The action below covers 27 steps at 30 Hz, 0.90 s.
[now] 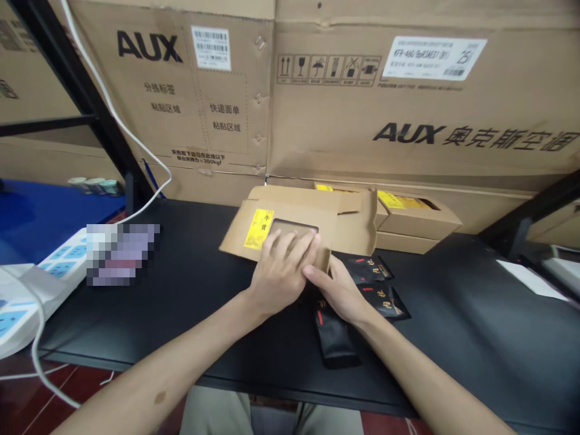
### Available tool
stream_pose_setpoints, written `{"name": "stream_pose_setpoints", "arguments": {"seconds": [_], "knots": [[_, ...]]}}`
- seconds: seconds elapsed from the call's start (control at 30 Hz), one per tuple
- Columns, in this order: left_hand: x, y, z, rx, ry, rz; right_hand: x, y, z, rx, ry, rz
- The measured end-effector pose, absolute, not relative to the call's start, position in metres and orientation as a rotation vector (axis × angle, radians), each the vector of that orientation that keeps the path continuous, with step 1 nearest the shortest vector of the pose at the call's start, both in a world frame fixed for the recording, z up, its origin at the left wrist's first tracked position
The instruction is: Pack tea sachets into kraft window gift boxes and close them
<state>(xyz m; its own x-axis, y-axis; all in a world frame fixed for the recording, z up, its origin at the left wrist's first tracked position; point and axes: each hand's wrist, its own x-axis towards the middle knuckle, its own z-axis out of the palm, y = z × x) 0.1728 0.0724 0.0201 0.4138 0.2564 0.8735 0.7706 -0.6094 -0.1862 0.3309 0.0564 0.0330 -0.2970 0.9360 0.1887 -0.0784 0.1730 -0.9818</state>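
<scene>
Box: flat kraft box [303,208], folded open, with a window cut-out and a yellow label [258,229] on its top, lying at 12 o'clock from the hands on the black worktop [136,326]; its far flap stands raised.
Left grip [278,272]: fingers together, laid palm-down across the near edge of the window, touching the box; whether they clamp it, I cannot tell.
Right grip [338,293]: fingers [317,273] close together, pressed against the box's near corner and touching the left fingertips; the thumb is hidden, so any clamp cannot be told.
Sachets: three black sachets [369,270] with red marks lie apart from the box, two at 3 o'clock, just beside the right grip, one at 5 o'clock, partly under the right wrist.
Behind: two stacked kraft boxes [408,220] with yellow labels sit at 2 o'clock, against large AUX cartons [362,90].
Left side: at 9 o'clock, a power strip [58,260] with a white cable [136,133] lies beside a pixelated patch [122,254] that hides whatever is there.
</scene>
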Motion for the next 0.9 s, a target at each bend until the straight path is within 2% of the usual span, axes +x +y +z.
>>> {"name": "stream_pose_setpoints", "arguments": {"seconds": [0.23, 0.37, 0.57, 0.7, 0.9], "knots": [[0.147, 0.077, 0.027, -2.267, -0.831, -1.183, 0.323, 0.058, 0.039, -0.844, -1.023, 1.380], [0.123, 0.085, 0.041, -2.180, -1.130, -1.320, 0.327, 0.064, 0.047, -0.884, -0.947, 1.292], [0.089, 0.107, 0.057, -2.104, -1.757, -1.744, 0.334, 0.066, 0.046, -0.865, -1.015, 1.359], [0.073, 0.112, 0.064, -2.358, -2.148, -2.099, 0.335, 0.063, 0.047, -0.918, -1.049, 1.429], [0.072, 0.107, 0.065, -2.636, -2.103, -2.300, 0.335, 0.064, 0.045, -0.964, -1.044, 1.400]]}}
